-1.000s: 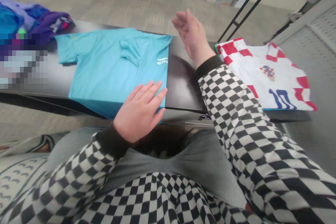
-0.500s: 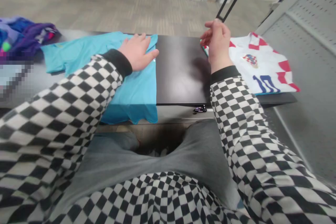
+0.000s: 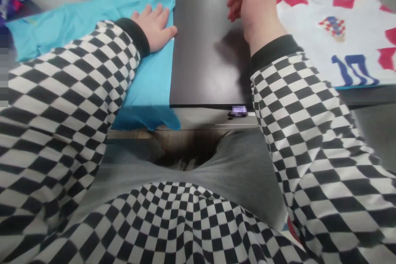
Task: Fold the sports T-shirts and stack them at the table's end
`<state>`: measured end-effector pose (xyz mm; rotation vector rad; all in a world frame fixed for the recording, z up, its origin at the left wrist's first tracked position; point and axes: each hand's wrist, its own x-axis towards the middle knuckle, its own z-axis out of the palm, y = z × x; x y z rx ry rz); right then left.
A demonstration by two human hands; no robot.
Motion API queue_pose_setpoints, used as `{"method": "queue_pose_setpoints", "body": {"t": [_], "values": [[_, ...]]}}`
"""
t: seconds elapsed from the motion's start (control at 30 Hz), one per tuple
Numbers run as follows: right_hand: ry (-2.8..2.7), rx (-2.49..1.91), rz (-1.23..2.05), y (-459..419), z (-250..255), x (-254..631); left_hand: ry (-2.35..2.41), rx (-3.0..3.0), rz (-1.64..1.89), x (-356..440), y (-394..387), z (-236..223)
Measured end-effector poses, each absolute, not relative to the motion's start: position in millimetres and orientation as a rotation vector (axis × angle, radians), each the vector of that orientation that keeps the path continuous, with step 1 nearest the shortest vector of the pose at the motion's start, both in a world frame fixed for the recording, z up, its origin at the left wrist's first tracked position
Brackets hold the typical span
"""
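The left hand (image 3: 153, 27) lies open and flat on the blue shirt (image 3: 148, 78) at eleven o'clock; the right hand (image 3: 255, 2), half-curled and gripping nothing, hangs at one o'clock beside the checkered jersey (image 3: 337, 45).

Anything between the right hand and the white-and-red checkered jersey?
Nothing visible. The right hand is raised beside the white-and-red checkered jersey, at its left edge, above the dark tabletop. No object lies between them.
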<state>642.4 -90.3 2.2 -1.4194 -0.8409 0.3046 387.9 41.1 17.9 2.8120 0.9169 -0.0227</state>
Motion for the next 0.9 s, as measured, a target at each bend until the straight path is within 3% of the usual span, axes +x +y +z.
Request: {"method": "queue_pose_setpoints", "body": {"t": [0.3,0.63,0.9], "values": [[-0.774,-1.462,0.291,-92.0,5.3,634.2,0.957,2.888,-0.108,433.3,-0.7,26.0],[-0.767,-1.48,0.296,-90.7,7.2,628.9,0.932,2.802,0.031,492.1,-12.9,20.3],[-0.803,-1.477,0.312,-87.7,0.2,638.7,0.92,2.777,0.219,495.8,1.8,15.6]]}}
